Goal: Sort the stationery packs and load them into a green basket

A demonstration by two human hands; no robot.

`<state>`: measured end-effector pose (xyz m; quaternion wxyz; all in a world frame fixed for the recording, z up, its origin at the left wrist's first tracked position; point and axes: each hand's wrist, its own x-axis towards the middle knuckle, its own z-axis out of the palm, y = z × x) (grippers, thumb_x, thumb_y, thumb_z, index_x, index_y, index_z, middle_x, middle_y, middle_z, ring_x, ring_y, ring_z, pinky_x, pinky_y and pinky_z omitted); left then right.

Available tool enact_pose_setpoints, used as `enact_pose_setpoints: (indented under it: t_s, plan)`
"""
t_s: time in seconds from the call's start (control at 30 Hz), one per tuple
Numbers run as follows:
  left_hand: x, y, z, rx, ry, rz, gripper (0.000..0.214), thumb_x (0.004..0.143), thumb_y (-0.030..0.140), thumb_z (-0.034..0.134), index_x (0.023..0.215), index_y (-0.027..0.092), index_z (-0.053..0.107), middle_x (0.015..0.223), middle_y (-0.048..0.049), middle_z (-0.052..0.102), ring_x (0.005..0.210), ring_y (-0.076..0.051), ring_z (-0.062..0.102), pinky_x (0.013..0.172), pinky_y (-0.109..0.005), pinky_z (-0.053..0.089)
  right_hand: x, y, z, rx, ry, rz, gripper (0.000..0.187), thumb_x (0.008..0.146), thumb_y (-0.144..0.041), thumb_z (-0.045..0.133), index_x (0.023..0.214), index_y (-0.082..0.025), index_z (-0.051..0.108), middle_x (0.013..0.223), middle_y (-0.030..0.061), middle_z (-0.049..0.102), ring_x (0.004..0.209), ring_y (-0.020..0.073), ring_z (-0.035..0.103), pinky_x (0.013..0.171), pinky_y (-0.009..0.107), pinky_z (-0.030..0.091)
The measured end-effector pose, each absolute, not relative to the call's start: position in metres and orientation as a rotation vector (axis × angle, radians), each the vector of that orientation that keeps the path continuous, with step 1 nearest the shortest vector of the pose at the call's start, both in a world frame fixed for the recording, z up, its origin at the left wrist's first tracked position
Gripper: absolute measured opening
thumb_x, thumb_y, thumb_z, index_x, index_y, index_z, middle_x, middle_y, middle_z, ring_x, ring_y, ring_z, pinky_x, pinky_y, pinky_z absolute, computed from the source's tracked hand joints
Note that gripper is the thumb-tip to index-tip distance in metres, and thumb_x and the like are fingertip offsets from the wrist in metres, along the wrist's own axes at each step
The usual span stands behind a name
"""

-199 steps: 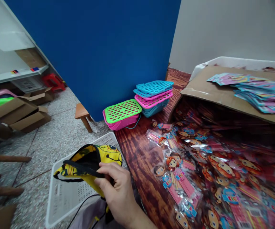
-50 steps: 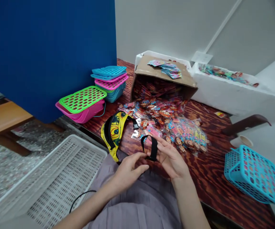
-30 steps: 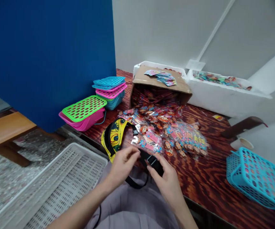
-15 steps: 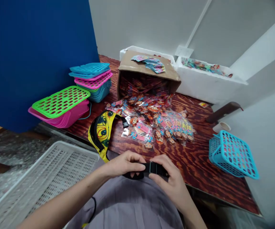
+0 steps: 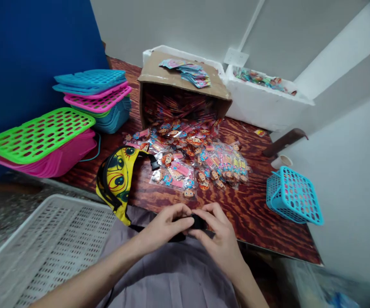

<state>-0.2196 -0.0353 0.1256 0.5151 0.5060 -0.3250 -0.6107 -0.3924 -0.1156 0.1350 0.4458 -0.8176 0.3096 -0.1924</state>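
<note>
Black strap (image 5: 198,222), pinched by nearly closed left hand (image 5: 167,221) and right hand (image 5: 217,235), apparently for two-sided control; yellow waist bag (image 5: 119,174), resting nearby, unheld.

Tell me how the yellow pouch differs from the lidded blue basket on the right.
The yellow pouch is printed with big cartoon eyes; the blue basket is one plain colour.
The yellow pouch looks like soft fabric with black trim; the blue basket looks like stiff plastic, pierced with holes.
The yellow pouch is nearer the left hand; the blue basket is nearer the right hand.
Neither hand touches either's body.
</note>
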Motion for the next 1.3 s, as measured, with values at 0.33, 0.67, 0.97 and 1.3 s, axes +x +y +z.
enact_pose_setpoints:
  t_s: [0.33, 0.67, 0.97, 1.3]
  plan:
    - [-0.230, -0.042, 0.113, 1.091, -0.451, -1.545, 0.040, 0.073, 0.048, 0.080, 0.080, 0.014, 0.059, 0.063, 0.0022, 0.059, 0.055, -0.007, 0.048, 0.057, -0.019, 0.034, -0.392, -0.126, 0.138, -1.734, 0.797, -0.398, 0.024, 0.080, -0.014, 0.066, 0.101, -0.026, 0.066, 0.098, -0.0010, 0.062, 0.098, 0.0181, 0.059, 0.087, 0.028, 0.043]
    - [-0.216, -0.034, 0.104, 1.392, -0.936, -1.279, 0.033, 0.089, 0.044, 0.062, 0.114, 0.023, 0.067, 0.091, -0.0020, 0.070, 0.088, -0.018, 0.063, 0.081, -0.028, 0.045, -0.381, -0.130, 0.126, -1.704, 0.845, -0.300, 0.020, 0.065, -0.010, 0.063, 0.081, -0.022, 0.058, 0.085, -0.0021, 0.057, 0.084, 0.0178, 0.055, 0.077, 0.029, 0.042]
    - [-0.202, -0.022, 0.151, 1.622, -1.419, -1.060, 0.033, 0.083, 0.023, 0.075, 0.113, 0.029, 0.065, 0.113, 0.0020, 0.067, 0.106, -0.019, 0.060, 0.091, -0.026, 0.041, -0.365, -0.131, 0.124, -1.370, 0.690, -0.289, 0.032, 0.063, -0.024, 0.070, 0.090, -0.023, 0.055, 0.075, -0.0046, 0.051, 0.074, 0.0157, 0.051, 0.070, 0.028, 0.040]
    - [-0.199, -0.019, 0.159, 1.458, -1.340, -1.007, 0.027, 0.084, 0.029, 0.075, 0.110, 0.024, 0.070, 0.104, -0.0019, 0.068, 0.097, -0.019, 0.061, 0.084, -0.027, 0.042, -0.363, -0.127, 0.127, -0.956, 0.534, -0.331, 0.041, 0.067, -0.028, 0.084, 0.102, -0.025, 0.062, 0.080, -0.0036, 0.057, 0.074, 0.0122, 0.050, 0.069, 0.023, 0.039]
